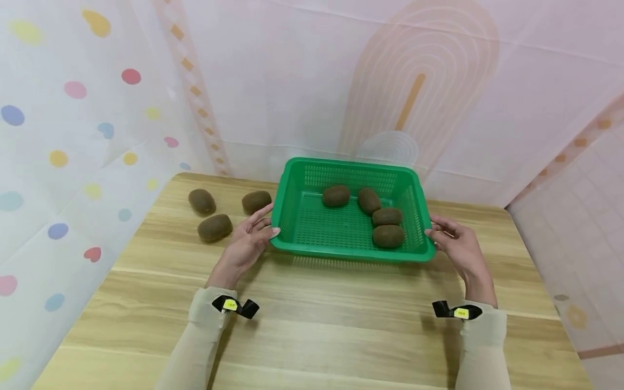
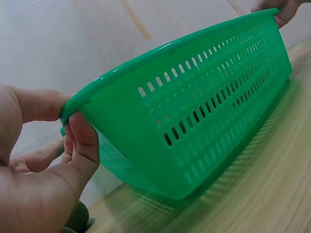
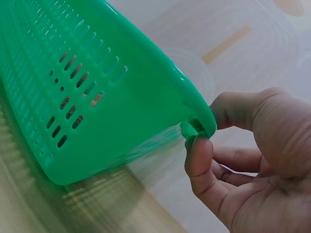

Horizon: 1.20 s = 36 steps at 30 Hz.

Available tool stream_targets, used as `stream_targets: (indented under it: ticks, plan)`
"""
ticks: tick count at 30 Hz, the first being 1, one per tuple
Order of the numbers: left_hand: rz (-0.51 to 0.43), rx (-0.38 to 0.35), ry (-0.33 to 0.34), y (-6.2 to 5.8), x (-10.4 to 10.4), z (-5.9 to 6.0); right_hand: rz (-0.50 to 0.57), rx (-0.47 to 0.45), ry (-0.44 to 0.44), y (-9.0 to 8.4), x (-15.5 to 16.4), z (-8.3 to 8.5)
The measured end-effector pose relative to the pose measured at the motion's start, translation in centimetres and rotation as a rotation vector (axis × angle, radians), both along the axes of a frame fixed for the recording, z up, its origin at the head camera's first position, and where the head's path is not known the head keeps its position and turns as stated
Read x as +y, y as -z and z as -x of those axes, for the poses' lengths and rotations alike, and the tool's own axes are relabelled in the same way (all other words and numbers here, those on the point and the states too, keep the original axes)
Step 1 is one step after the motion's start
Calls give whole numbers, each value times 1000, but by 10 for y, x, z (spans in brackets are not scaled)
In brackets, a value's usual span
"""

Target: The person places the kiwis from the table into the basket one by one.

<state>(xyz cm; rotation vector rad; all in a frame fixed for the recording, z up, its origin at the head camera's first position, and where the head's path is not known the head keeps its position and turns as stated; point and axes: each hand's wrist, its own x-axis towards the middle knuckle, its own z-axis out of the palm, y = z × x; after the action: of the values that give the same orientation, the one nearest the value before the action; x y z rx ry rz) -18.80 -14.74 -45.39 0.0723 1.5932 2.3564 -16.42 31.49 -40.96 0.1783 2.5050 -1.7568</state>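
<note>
A green slotted plastic basket (image 1: 351, 252) stands across the middle of the wooden table (image 1: 312, 336), with several brown kiwis (image 1: 388, 236) in its right half. My left hand (image 1: 265, 223) pinches the basket's left rim between thumb and fingers; the left wrist view shows that hand (image 2: 73, 121) at the rim of the basket (image 2: 194, 107). My right hand (image 1: 434, 226) pinches the right rim in the same way, and the right wrist view shows this hand (image 3: 206, 133) at the corner of the basket (image 3: 97, 73). Whether the basket rests on the table or is raised a little, I cannot tell.
Three kiwis lie on the table left of the basket: one (image 1: 202, 201) at the back left, one (image 1: 256, 201) close to the basket, one (image 1: 215, 227) nearer me. A pale patterned cloth wall (image 1: 341, 81) closes the back and sides.
</note>
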Motion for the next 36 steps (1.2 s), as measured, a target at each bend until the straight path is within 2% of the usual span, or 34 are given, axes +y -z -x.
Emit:
stream_targets:
  ticks: [5,7,14,17,24,30,36]
  plan:
    - [-4,16,8,1,-2,0,5,-10,11,1,-1,0]
    - [25,29,10,0,-3,0,11,-16,14,2,-1,1]
    - [272,68,13,-2,-9,0,25,-22,17,5,-2,2]
    - [340,99,3,-3,-11,0,25,-22,20,5,0,2]
    - [355,186,-84,-12,-20,0,37,-27,21,5,-1,3]
    - [516,295,-185,-17,-29,-2,46,-25,17,5,-1,3]
    - [634,385,-216,-9,-36,-7,46,-33,25,4,0,2]
